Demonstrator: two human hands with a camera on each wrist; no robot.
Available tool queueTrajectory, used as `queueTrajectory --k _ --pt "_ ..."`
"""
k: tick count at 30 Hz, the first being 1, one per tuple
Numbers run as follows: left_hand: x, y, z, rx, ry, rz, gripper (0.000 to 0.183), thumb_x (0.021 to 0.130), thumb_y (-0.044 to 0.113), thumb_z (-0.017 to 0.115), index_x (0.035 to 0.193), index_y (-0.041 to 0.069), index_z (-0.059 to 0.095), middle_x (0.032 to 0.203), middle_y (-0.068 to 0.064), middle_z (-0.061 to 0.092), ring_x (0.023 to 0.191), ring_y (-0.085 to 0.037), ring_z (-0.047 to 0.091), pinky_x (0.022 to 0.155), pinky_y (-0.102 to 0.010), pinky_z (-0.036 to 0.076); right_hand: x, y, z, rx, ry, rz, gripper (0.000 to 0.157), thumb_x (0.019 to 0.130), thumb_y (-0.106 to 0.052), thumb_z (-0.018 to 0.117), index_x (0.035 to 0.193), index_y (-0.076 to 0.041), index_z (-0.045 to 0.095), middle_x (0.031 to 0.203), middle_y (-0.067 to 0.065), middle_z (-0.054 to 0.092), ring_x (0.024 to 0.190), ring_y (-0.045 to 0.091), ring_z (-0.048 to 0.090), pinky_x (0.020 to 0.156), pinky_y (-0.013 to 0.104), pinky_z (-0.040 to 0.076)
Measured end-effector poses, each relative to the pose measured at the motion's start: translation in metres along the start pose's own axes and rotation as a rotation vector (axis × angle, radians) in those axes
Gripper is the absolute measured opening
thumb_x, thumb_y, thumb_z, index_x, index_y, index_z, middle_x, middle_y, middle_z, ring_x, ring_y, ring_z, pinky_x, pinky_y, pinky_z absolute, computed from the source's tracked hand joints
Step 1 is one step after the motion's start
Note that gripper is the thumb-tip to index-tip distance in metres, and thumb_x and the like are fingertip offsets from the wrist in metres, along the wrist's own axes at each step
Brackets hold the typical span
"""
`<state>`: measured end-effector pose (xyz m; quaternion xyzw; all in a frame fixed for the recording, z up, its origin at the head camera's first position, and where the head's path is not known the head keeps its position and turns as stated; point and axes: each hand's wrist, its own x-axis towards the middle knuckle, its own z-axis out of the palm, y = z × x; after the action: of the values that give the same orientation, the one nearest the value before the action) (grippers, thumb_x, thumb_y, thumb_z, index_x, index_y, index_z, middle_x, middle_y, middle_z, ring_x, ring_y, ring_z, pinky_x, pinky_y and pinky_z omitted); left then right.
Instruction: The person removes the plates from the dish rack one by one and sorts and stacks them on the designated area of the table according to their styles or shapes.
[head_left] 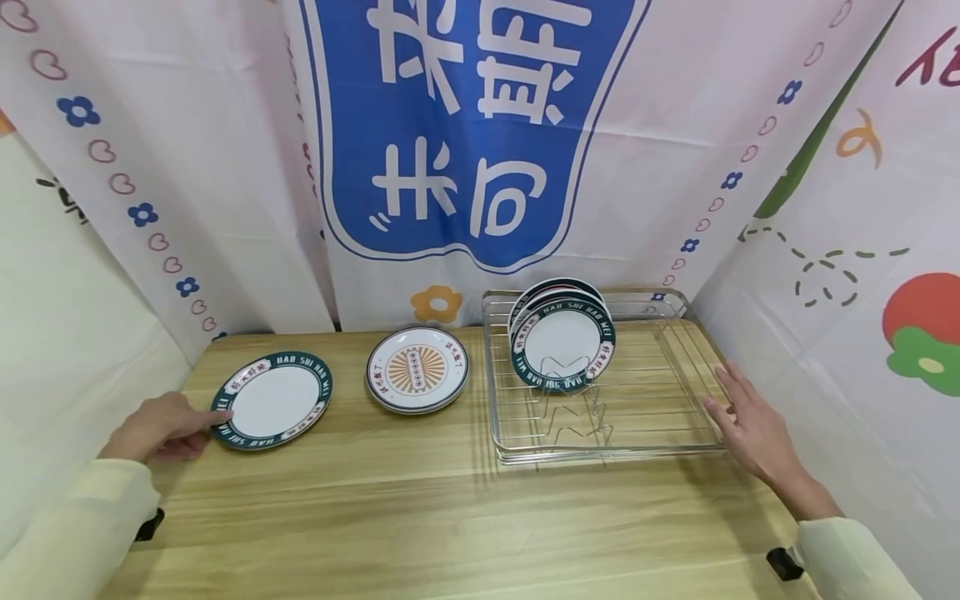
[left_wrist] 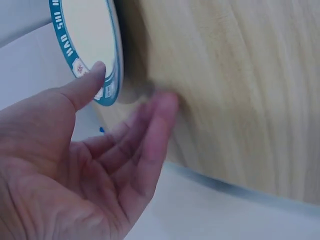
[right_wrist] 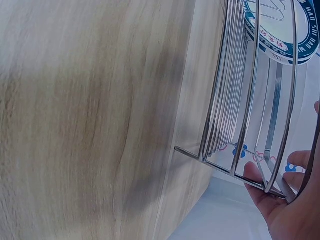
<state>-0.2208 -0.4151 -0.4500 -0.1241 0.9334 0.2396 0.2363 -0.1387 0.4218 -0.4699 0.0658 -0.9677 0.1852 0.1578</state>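
Beside left fingers (left_wrist: 145,140), plate (head_left: 273,402), thumb (left_wrist: 89,86) on rim (left_wrist: 62,36)

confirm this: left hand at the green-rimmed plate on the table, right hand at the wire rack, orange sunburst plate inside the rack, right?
The orange sunburst plate isn't inside the wire rack: the head view shows it stacked on the table, left of the rack. The rest is right.

At the rear, the wood-grain table (head_left: 450,521) is bounded by a white fabric backdrop (head_left: 225,167), printed with a blue panel (head_left: 467,142) bearing white characters (head_left: 417,179). The panel is flanked by columns of heart outlines (head_left: 122,184) and blue flowers (head_left: 142,214). The sides are enclosed by a pale left wall (head_left: 52,308) and a printed right wall (head_left: 825,358). The table is softly lit.
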Motion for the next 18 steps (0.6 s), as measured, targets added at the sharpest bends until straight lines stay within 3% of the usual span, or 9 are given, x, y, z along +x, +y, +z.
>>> queueTrajectory --k 4,6,9,13,16,18 --pt "-0.003 0.003 -0.008 0.181 0.105 0.01 0.068 0.094 0.07 0.063 0.077 0.005 0.054 0.069 -0.009 0.054 0.067 -0.027 0.055 0.066 -0.044 0.045 -0.001 -0.001 -0.002 -0.001 -0.007 0.005 0.06 0.112 -0.03 0.049 0.159 0.005 0.037 0.168 0.028 0.029 0.1 0.049 0.07 0.078 0.07 0.049" --pt "-0.005 0.008 -0.011 0.215 0.153 0.016 0.076 0.092 0.075 0.062 0.082 0.0 0.054 0.072 -0.013 0.051 0.072 -0.033 0.053 0.069 -0.05 0.045 -0.001 -0.001 -0.002 -0.002 -0.012 0.008 0.06 0.112 -0.03 0.048 0.16 0.004 0.036 0.169 0.028 0.028 0.1 0.049 0.07 0.078 0.071 0.049" --pt "-0.006 0.018 -0.015 0.231 0.212 0.055 0.093 0.092 0.079 0.06 0.102 -0.013 0.056 0.082 -0.027 0.056 0.079 -0.044 0.056 0.074 -0.064 0.047 -0.001 0.0 -0.002 -0.003 -0.014 0.009 0.06 0.112 -0.031 0.048 0.16 0.004 0.036 0.17 0.027 0.026 0.101 0.05 0.07 0.079 0.072 0.049" --pt "-0.007 0.035 -0.015 0.256 0.282 0.131 0.111 0.094 0.082 0.051 0.135 -0.02 0.044 0.117 -0.049 0.056 0.098 -0.068 0.056 0.083 -0.079 0.044 -0.001 0.0 -0.001 -0.008 -0.013 0.005 0.06 0.112 -0.031 0.048 0.16 0.004 0.036 0.17 0.026 0.026 0.101 0.05 0.07 0.08 0.072 0.048" --pt "-0.009 0.055 -0.012 0.264 0.326 0.173 0.109 0.094 0.083 0.049 0.137 -0.018 0.046 0.122 -0.048 0.055 0.102 -0.069 0.056 0.081 -0.075 0.047 -0.001 0.001 -0.001 -0.011 -0.01 0.002 0.06 0.112 -0.03 0.048 0.16 0.004 0.037 0.17 0.026 0.026 0.101 0.049 0.07 0.08 0.071 0.049" --pt "-0.012 0.071 -0.009 0.266 0.345 0.201 0.104 0.094 0.082 0.052 0.133 -0.015 0.051 0.116 -0.044 0.061 0.093 -0.06 0.061 0.073 -0.067 0.049 -0.002 0.001 0.0 -0.007 -0.009 0.005 0.06 0.112 -0.031 0.048 0.16 0.004 0.037 0.17 0.026 0.026 0.101 0.049 0.07 0.08 0.071 0.048"
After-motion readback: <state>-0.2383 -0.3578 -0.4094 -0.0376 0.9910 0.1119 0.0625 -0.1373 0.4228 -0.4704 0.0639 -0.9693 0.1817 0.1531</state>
